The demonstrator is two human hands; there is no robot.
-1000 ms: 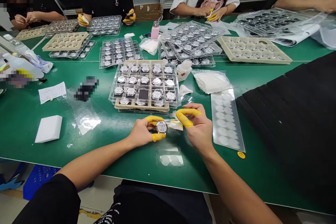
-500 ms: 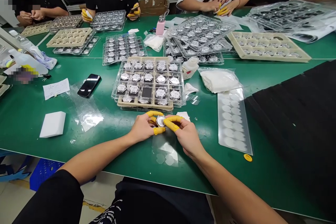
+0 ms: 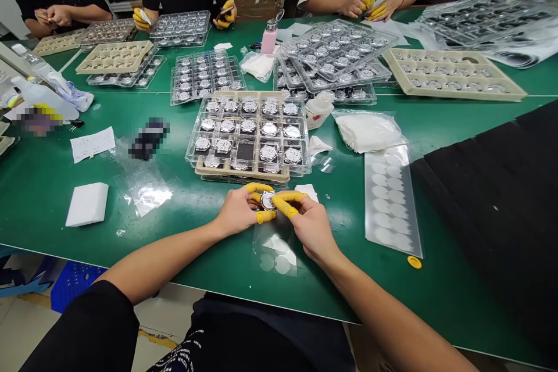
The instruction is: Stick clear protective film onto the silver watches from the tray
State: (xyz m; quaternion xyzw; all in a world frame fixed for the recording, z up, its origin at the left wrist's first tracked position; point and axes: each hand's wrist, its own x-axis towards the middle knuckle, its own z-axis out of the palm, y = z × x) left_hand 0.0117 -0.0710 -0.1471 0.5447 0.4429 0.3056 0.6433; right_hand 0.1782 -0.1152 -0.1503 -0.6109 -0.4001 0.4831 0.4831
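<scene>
head view, just below frame centre: round silver watch case point(image 3: 267, 200), face up, gripped from both sides over the green table point(image 3: 43, 186). at 9 o'clock of it, left hand point(image 3: 238, 213), curled shut on the case, yellow-capped forefinger over the top edge, yellow-capped thumb under the lower edge. at 3 o'clock, right hand point(image 3: 307, 224), closed too, yellow-capped thumb and forefinger tips pressed onto the case's right rim, other fingers folded in. resting on the table or held just clear of it: cannot tell. at 6 o'clock, under the wrists, film sheet point(image 3: 274, 253) with a few round white stickers. at 1 o'clock, just beside the right hand, white slip point(image 3: 307, 190). at 12 o'clock, near, clear tray point(image 3: 190, 156) of watch cases in rows, stacked on a beige tray point(image 3: 244, 173), one pocket showing dark. at 3 o'clock, well apart, clear strip point(image 3: 392, 197) with rows of round white stickers, yellow ring point(image 3: 414, 262) at its 5 o'clock corner. beyond, black foam sheets point(image 3: 492, 186) along the right edge. at 2 o'clock, clear bag point(image 3: 368, 131) of white cloths, white bottle point(image 3: 318, 109) at 10 o'clock of the bag. at 9 o'clock, well apart, white foam block point(image 3: 88, 203), clear wrap point(image 3: 150, 196) between block and hands. far side, 12 o'clock: more trays point(image 3: 203, 75) and other people's hands point(image 3: 226, 14), some yellow-capped.
</scene>
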